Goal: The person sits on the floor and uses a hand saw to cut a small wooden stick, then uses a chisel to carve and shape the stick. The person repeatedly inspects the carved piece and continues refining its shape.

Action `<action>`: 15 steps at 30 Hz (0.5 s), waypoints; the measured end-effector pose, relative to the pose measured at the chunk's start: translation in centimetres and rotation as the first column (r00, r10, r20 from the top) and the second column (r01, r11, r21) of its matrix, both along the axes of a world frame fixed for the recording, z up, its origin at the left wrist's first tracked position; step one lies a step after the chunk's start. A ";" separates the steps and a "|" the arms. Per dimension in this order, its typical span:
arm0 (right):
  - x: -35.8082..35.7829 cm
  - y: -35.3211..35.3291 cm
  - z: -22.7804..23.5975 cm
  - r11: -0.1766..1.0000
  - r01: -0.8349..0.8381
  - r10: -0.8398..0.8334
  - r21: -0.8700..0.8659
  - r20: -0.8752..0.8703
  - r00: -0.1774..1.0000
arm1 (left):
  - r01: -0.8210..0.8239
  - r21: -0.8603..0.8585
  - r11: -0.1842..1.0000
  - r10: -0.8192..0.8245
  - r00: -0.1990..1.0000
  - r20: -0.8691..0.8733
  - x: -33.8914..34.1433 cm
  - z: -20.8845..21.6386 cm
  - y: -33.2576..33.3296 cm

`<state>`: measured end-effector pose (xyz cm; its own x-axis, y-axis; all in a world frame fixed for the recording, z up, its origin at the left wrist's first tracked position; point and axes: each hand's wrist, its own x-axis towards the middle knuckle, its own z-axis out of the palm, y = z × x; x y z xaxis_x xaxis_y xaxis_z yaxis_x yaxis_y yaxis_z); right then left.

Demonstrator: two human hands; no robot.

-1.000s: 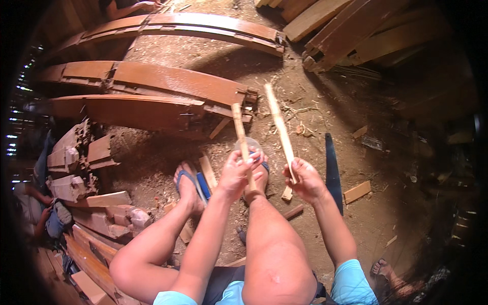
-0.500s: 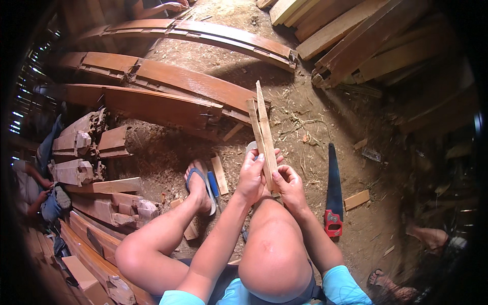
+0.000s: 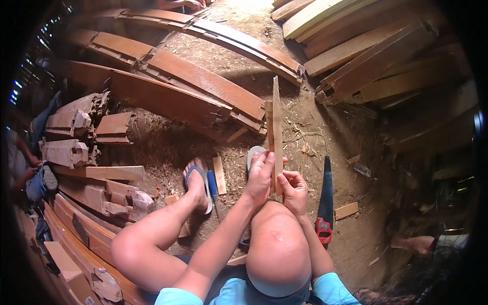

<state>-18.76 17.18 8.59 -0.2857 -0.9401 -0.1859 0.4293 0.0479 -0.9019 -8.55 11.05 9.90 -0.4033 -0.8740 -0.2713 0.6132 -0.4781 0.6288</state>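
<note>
Two narrow strips of bare wood, a longer one (image 3: 277,122) and a shorter one (image 3: 269,119), stand lengthwise in front of my raised knee, close against each other. My left hand (image 3: 260,175) is closed round them from the left side, partway up. Lower down, my right hand (image 3: 293,189) pinches the near end of the longer strip between thumb and fingers. Some of my left fingers are hidden behind the wood. A handsaw (image 3: 325,198) with a dark blade and red handle lies on the ground to the right.
A blue-handled tool (image 3: 212,183) lies beside my sandalled foot, near a small wood offcut (image 3: 219,175). Long brown boards (image 3: 203,84) lie ahead, with stacked planks (image 3: 366,56) at far right. Broken timber (image 3: 71,152) is piled left. Other people sit at the far left and right.
The two strips have turned and come together, so the gap between them has closed. Both hands have shifted slightly right with them. My view has turned a little.
</note>
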 end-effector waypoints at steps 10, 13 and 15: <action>0.1 -0.1 1.1 0.996 -0.062 0.077 0.064 -0.264 0.961 | -0.079 -0.050 0.996 0.083 0.993 0.086 0.3 0.3 -0.7; 0.2 -0.3 1.2 0.994 -0.036 -0.002 -0.108 -0.333 0.943 | -0.116 -0.043 0.992 0.114 0.993 -0.042 0.6 0.9 -1.1; -0.1 0.0 2.0 0.994 -0.111 0.103 -0.011 -0.308 0.946 | -0.192 -0.027 0.981 0.187 0.974 -0.127 1.1 1.7 -1.6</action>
